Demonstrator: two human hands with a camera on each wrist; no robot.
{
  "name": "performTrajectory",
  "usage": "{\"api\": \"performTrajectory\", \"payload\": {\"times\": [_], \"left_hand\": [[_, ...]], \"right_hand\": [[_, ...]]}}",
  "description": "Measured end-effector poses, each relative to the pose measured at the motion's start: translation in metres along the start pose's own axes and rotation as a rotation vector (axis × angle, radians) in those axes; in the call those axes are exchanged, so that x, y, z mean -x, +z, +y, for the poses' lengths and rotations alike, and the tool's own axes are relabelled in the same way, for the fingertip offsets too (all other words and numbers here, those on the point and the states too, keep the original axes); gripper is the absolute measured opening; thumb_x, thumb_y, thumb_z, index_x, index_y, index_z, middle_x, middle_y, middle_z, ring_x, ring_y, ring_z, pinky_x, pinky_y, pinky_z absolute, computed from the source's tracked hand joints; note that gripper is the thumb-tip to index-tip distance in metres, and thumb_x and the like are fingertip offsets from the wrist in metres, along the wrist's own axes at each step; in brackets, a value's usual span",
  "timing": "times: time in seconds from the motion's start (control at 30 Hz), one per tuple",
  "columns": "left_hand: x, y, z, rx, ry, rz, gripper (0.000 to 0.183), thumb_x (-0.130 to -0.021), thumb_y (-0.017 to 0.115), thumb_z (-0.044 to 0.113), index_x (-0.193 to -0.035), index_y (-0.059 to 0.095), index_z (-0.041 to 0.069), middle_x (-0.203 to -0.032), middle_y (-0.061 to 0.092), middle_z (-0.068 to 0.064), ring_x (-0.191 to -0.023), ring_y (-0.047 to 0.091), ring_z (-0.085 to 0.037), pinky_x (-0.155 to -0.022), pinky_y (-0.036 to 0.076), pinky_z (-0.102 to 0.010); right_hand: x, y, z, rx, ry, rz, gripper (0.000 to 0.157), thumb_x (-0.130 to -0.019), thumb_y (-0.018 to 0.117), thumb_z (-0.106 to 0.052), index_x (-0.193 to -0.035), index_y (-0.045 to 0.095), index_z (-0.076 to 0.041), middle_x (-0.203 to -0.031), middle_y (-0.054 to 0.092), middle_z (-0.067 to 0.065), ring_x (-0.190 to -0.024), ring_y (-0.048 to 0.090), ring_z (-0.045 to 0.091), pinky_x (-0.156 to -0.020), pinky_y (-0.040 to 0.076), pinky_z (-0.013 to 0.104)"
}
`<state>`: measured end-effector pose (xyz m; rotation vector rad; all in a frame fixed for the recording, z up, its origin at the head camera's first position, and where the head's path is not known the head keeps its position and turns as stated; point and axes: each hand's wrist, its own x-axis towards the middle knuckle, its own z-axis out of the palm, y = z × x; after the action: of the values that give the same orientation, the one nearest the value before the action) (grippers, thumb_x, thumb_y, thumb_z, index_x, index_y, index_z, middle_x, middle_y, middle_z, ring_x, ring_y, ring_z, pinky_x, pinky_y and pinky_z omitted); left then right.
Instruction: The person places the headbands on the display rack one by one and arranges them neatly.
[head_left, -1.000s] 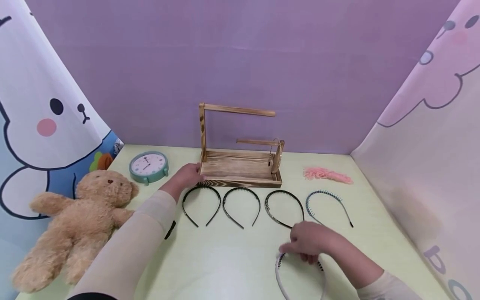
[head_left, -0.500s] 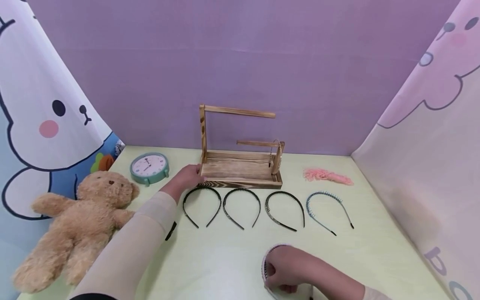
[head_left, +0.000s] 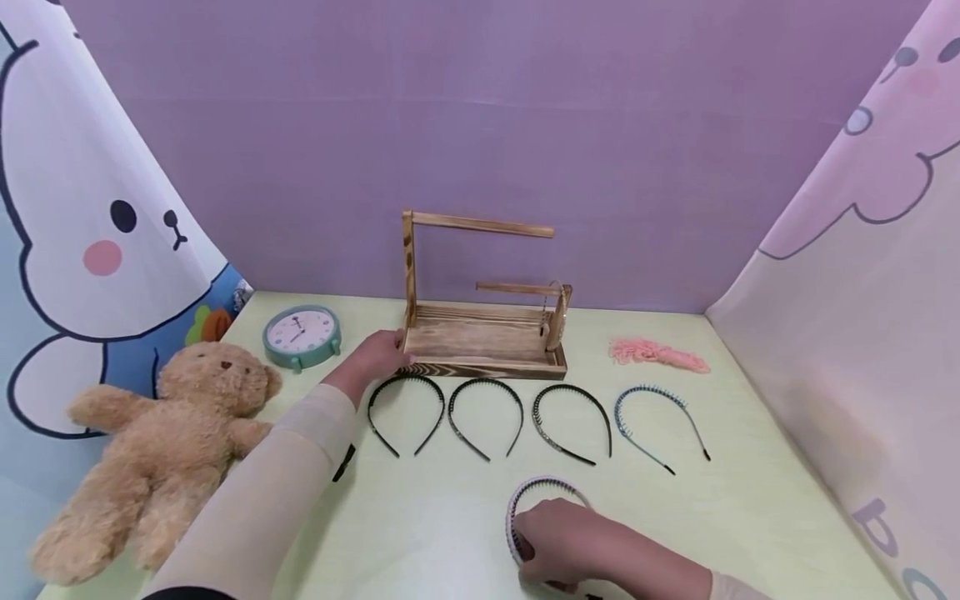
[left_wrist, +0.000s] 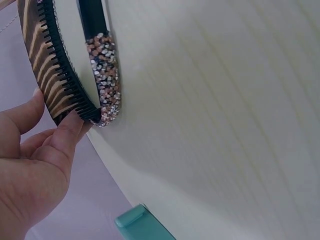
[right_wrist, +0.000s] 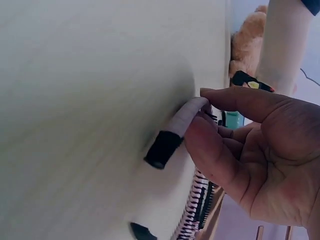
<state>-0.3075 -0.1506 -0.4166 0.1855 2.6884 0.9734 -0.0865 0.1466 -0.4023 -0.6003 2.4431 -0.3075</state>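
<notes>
On the near part of the counter (head_left: pixel 442 533), the right hand (head_left: pixel 558 540) pinches a pale headband (right_wrist: pixel 186 116) between thumb and fingers, farther left than a second ago, its arch now showing beyond the knuckles. Well apart from it, the left hand (head_left: pixel 375 357) still grips the left end of the wooden rack (head_left: pixel 487 368). In the head view, the right hand hides the headband's lower part; the left sleeve (head_left: pixel 255 492) partly covers a black object (head_left: pixel 344 462), hard to identify.

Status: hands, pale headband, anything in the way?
Left hand holds rack by its left end. Right hand pinches pale headband. Row of four headbands between it and rack.
</notes>
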Motion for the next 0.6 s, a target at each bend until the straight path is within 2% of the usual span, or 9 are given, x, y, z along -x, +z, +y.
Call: {"api": "performTrajectory", "payload": {"times": [0.1, 0.23, 0.4, 0.5, 0.6], "left_hand": [[-0.001, 0.0, -0.002, 0.009, 0.003, 0.006, 0.066, -0.1, 0.057, 0.022, -0.155, 0.026, 0.003, -0.153, 0.037, -0.024, -0.142, 0.032, -0.042, -0.118, 0.027, -0.053], [-0.002, 0.001, -0.001, 0.025, 0.0, 0.003, 0.064, -0.1, 0.057, 0.022, -0.154, 0.028, 0.004, -0.152, 0.039, -0.023, -0.141, 0.034, -0.041, -0.117, 0.027, -0.053], [-0.001, 0.001, -0.001, 0.032, -0.01, 0.0, 0.067, -0.1, 0.057, 0.022, -0.155, 0.025, 0.002, -0.155, 0.034, -0.023, -0.143, 0.031, -0.041, -0.118, 0.027, -0.052], [-0.001, 0.001, 0.0, 0.025, -0.007, 0.004, 0.066, -0.1, 0.057, 0.021, -0.155, 0.026, 0.003, -0.153, 0.037, -0.023, -0.142, 0.033, -0.041, -0.117, 0.028, -0.053], [-0.001, 0.001, -0.001, 0.022, 0.001, 0.008, 0.063, -0.1, 0.057, 0.021, -0.154, 0.029, 0.004, -0.15, 0.042, -0.023, -0.139, 0.037, -0.041, -0.116, 0.03, -0.053]], "right_hand": [[0.002, -0.007, 0.001, -0.009, -0.07, 0.037, 0.022, -0.082, 0.07, -0.019, -0.07, 0.052, -0.023, -0.056, 0.052, -0.01, -0.042, 0.049, 0.006, -0.047, 0.041, 0.021], [0.006, -0.026, 0.003, -0.017, -0.157, 0.104, 0.021, -0.088, 0.069, -0.025, -0.075, 0.052, -0.025, -0.06, 0.049, -0.013, -0.049, 0.047, 0.002, -0.049, 0.041, 0.02], [0.011, -0.058, 0.002, -0.091, -0.19, 0.143, 0.015, -0.094, 0.065, -0.027, -0.084, 0.053, -0.025, -0.065, 0.055, -0.012, -0.056, 0.051, 0.003, -0.053, 0.044, 0.023], [0.012, -0.074, 0.001, -0.142, -0.208, 0.169, 0.011, -0.096, 0.062, -0.026, -0.089, 0.054, -0.025, -0.069, 0.06, -0.009, -0.059, 0.053, 0.005, -0.053, 0.046, 0.024], [0.007, -0.088, 0.001, -0.16, -0.228, 0.234, 0.007, -0.098, 0.059, -0.026, -0.094, 0.056, -0.022, -0.075, 0.063, -0.006, -0.063, 0.053, 0.007, -0.055, 0.046, 0.026]]}}
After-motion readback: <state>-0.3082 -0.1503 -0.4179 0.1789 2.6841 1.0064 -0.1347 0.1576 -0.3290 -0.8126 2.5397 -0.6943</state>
